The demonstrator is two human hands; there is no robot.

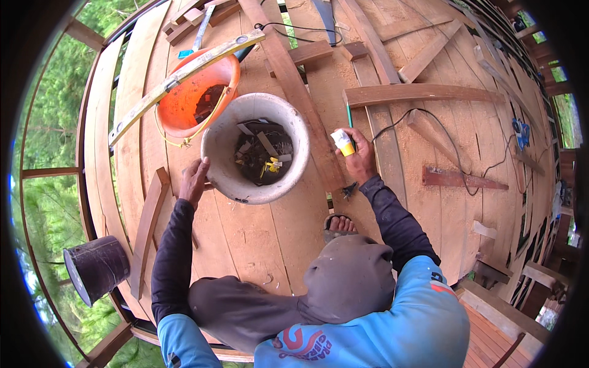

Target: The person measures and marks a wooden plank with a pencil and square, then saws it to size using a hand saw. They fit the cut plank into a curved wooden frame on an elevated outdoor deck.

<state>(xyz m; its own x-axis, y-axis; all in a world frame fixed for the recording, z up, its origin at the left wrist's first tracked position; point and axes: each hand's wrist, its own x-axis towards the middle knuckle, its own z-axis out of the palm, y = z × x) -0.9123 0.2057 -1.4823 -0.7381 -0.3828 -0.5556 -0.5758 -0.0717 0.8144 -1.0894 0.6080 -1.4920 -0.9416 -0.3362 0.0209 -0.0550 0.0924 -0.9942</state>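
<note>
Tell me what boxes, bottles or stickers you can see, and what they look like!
Small bottle: in the right hand, round, white with a yellow bottom band.
Yellow packet: inside the white bucket among scraps, by the left hand; too small to tell more.
No signs or screens.

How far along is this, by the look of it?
Most floor planks are laid. The right hand holds a small white and yellow bottle; the left hand touches the white bucket of bits. Loose boards and gaps remain.
</note>
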